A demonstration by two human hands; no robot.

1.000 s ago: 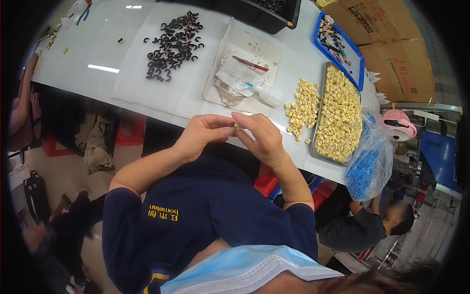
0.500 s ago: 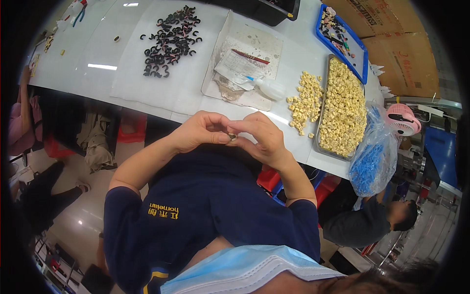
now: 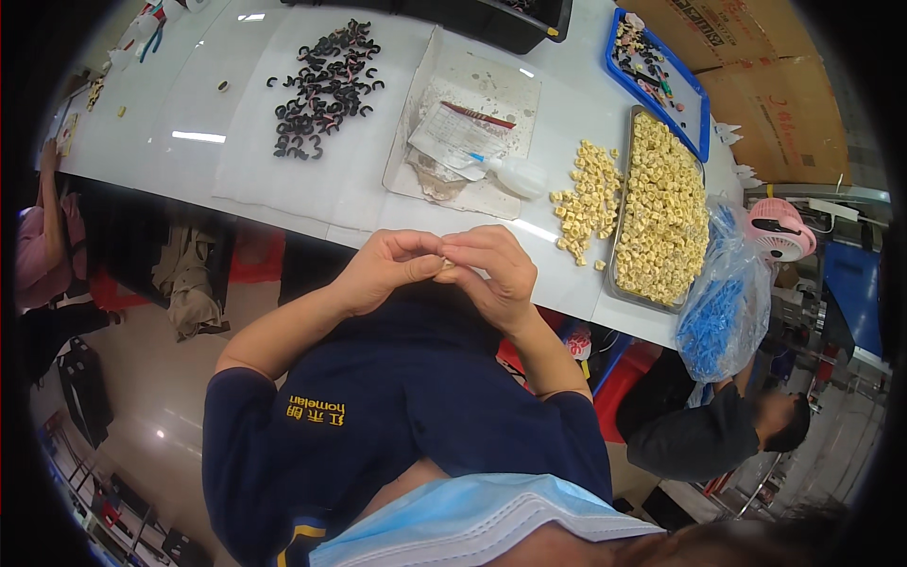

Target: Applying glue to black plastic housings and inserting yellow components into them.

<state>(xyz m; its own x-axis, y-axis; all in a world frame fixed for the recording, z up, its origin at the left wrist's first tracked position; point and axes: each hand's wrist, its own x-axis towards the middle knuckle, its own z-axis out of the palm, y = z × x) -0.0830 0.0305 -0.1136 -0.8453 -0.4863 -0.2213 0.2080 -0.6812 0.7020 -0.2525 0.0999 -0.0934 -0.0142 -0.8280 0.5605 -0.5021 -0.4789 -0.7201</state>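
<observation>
Above my lap, just off the table's near edge, my left hand (image 3: 392, 271) and my right hand (image 3: 493, 274) meet fingertip to fingertip. Both are closed in a pinch around a small pale piece (image 3: 448, 266), which the fingers mostly cover; its exact kind cannot be made out. To the right lies a loose heap of small yellow pieces (image 3: 588, 200). Beside it, a metal tray (image 3: 614, 253) is filled with many more of them. A spread of black curved pieces (image 3: 326, 90) lies at the far left on a white sheet.
Across from me, a stained board (image 3: 402, 180) carries papers, a red pen (image 3: 480, 115) and a white squeeze bottle (image 3: 520, 177). Behind stand a black bin (image 3: 491, 21) and a blue tray (image 3: 704, 132). A plastic bag (image 3: 715, 326) and pink fan (image 3: 780, 230) are at right. Other people sit nearby.
My hands have drawn closer together and the fingers now cover more of the small piece. The view has shifted slightly. At far left, the person in pink has shifted posture.
</observation>
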